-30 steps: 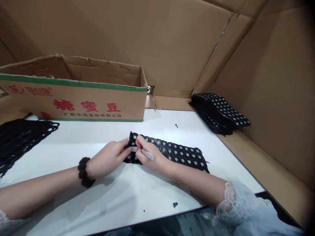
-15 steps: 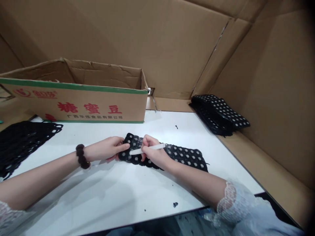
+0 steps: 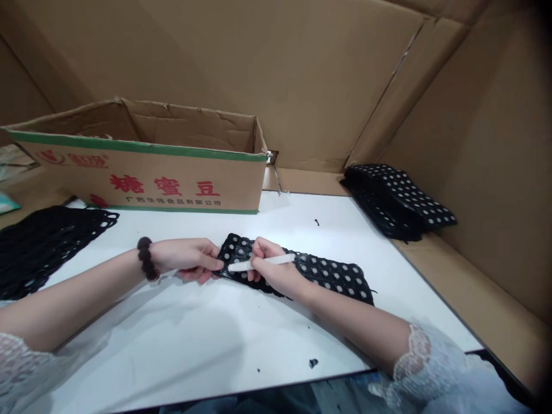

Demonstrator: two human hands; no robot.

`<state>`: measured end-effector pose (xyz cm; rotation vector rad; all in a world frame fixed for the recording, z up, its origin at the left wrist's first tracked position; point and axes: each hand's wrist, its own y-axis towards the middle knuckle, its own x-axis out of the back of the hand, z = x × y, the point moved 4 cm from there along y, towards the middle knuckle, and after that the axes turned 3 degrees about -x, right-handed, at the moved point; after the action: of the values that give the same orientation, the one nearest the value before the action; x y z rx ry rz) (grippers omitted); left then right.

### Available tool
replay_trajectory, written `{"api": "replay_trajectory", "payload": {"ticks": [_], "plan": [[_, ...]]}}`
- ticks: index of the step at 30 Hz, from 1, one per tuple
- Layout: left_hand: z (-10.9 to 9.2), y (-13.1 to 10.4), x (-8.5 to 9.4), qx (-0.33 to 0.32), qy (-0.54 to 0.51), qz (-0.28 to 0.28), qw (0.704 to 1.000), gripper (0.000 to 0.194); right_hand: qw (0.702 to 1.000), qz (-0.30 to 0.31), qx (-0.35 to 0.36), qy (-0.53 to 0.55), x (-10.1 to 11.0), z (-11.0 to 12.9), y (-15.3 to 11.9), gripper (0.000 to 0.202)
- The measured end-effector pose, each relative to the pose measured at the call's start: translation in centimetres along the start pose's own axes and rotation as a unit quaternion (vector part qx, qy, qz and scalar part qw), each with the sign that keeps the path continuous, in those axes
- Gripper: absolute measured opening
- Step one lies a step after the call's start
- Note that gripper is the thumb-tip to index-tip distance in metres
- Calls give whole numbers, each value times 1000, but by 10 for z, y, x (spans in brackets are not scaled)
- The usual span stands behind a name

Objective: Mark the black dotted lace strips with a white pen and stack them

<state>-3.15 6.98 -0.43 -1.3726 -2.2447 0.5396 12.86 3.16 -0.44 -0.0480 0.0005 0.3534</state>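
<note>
A long black openwork piece (image 3: 338, 280) with rows of pale round dots lies on the white table in front of me. My left hand (image 3: 199, 261) pinches its left end between thumb and fingers. In my right hand (image 3: 273, 265) is a white pen-like stick (image 3: 241, 266), held like a pencil. Its left tip rests at or just over the dots near that end; whether it touches, I cannot tell. My right hand and wrist cover the middle of the piece.
Behind my hands stands an open cardboard box (image 3: 172, 183) with red lettering. Black netted pieces (image 3: 47, 244) lie at the left. A folded black dotted stack (image 3: 397, 201) leans by the right cardboard wall (image 3: 495, 190). Small black scraps (image 3: 313, 363) dot the white table (image 3: 185, 351).
The whole view has shifted slightly, so most things sit further right. My left hand's grip has moved to the very edge of the black piece, uncovering more dots. The stick stays near the left end.
</note>
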Motion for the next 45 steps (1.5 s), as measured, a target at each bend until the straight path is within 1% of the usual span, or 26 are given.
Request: {"api": "replay_trajectory", "payload": {"ticks": [7, 11, 13, 16, 18, 19, 22, 25, 27, 29, 32, 34, 37, 41, 43, 45], "plan": [[7, 2, 3, 1, -61, 14, 998, 33, 1000, 18, -6, 3, 1, 2, 0, 14], [1, 0, 0, -6, -45, -3, 999, 31, 999, 17, 1, -37, -1, 1, -1, 12], [-6, -2, -4, -9, -15, -24, 1000, 31, 996, 13, 17, -92, -3, 3, -4, 11], [-16, -4, -11, -11, 44, -77, 996, 30, 974, 1, 68, -218, -8, 10, -10, 10], [-20, -6, -15, -13, 60, -105, 993, 30, 953, -3, 98, -287, -11, 14, -14, 9], [-21, -6, -16, -16, 57, -109, 992, 29, 945, -3, 109, -310, -12, 15, -15, 9], [-19, -6, -17, -32, 22, -93, 995, 28, 929, -3, 125, -349, -15, 15, -16, 9], [-14, -5, -13, -54, -6, -67, 996, 27, 921, -12, 130, -368, -15, 14, -16, 10], [-12, -5, -10, -64, -12, -55, 996, 26, 922, -15, 129, -365, -15, 14, -16, 10], [-10, -4, -6, -64, 1, -36, 997, 27, 931, -23, 120, -345, -15, 13, -16, 10], [-9, -5, -1, -48, 63, -20, 997, 29, 952, -38, 102, -286, -12, 11, -15, 11], [-10, -6, 2, -30, 100, -32, 994, 30, 970, -31, 88, -227, -11, 9, -13, 11], [-9, -9, 4, -8, 116, -54, 992, 32, 988, -7, 67, -139, -10, 6, -11, 11], [-8, -9, 4, -8, 115, -57, 992, 33, 993, 11, 65, -96, -10, 7, -10, 11], [-7, -8, 4, -17, 116, -60, 991, 33, 993, 23, 63, -100, -11, 6, -9, 11], [-8, -8, 2, -25, 118, -54, 991, 32, 990, 25, 61, -125, -12, 6, -9, 10]]}}
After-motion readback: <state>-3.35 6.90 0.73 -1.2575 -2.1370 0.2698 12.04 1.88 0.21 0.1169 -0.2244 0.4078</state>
